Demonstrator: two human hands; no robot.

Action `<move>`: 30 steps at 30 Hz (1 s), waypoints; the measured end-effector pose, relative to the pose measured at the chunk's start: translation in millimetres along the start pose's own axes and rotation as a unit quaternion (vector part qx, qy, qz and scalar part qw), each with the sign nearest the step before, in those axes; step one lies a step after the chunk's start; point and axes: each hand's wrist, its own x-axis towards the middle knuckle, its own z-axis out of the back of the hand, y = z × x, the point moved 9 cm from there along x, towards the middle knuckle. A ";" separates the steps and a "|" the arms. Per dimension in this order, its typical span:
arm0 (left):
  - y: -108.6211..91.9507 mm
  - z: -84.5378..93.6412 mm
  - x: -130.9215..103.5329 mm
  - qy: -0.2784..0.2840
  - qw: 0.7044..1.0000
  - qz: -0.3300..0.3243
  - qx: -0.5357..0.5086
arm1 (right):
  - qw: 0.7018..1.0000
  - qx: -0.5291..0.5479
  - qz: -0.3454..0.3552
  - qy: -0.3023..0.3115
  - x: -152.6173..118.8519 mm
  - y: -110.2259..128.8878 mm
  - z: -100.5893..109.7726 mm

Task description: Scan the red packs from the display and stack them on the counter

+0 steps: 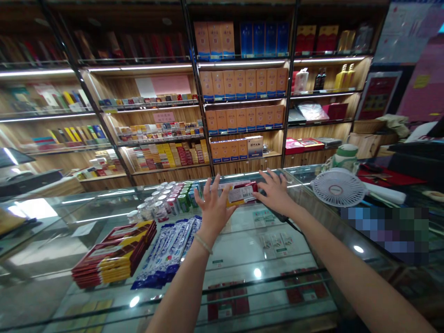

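My left hand (215, 208) is raised over the glass counter (225, 245) with its fingers spread, close to the left end of a red and yellow packet (242, 194). At the packet's right end is my right hand (275, 190), its fingers also apart; whether the fingertips touch the packet cannot be made out. Left of my left hand lie blue and white long packets (168, 249) in a fanned row. Beyond them are stacked red and yellow packets (116, 252). Several small bottles and tubs (166, 201) stand in rows behind.
A white round fan (338, 187) sits on the right of the counter, with a green and white bottle (346, 157) behind it. A black cable (294, 225) runs near my right wrist. Shelves with orange boxes (244, 84) line the back wall.
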 end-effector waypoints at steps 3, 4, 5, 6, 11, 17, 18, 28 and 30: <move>1.3 2.7 -0.2 -0.007 1.000 0.011 -0.008 | 0.998 -0.034 -0.035 0.031 2.6 -15.2 4.0; 2.0 2.9 -0.3 -0.008 1.000 0.015 -0.008 | 0.996 -0.052 -0.064 0.042 2.6 -24.3 5.4; 2.9 2.7 -0.5 -0.007 1.000 0.018 -0.007 | 0.991 -0.073 -0.095 0.056 1.6 -33.3 6.0; 3.7 2.2 -0.6 -0.005 1.000 0.021 -0.004 | 0.985 -0.096 -0.121 0.076 -0.5 -41.0 4.7; 6.2 -1.8 -1.4 0.014 1.000 0.025 -0.002 | 0.946 -0.195 -0.170 0.196 -23.1 -52.2 -24.9; 9.2 -6.5 -3.4 0.021 0.999 0.027 0.011 | 0.938 -0.242 -0.175 0.175 -35.1 -41.2 -48.0; 9.7 -7.6 -3.8 0.022 0.999 0.027 0.013 | 0.938 -0.247 -0.175 0.167 -35.2 -40.0 -49.2; 7.8 -9.7 -3.7 0.031 0.999 0.028 0.014 | 0.934 -0.263 -0.183 0.159 -39.4 -47.1 -57.7; 7.5 -10.1 -3.7 0.033 0.999 0.031 0.013 | 0.933 -0.264 -0.185 0.158 -39.1 -48.5 -57.9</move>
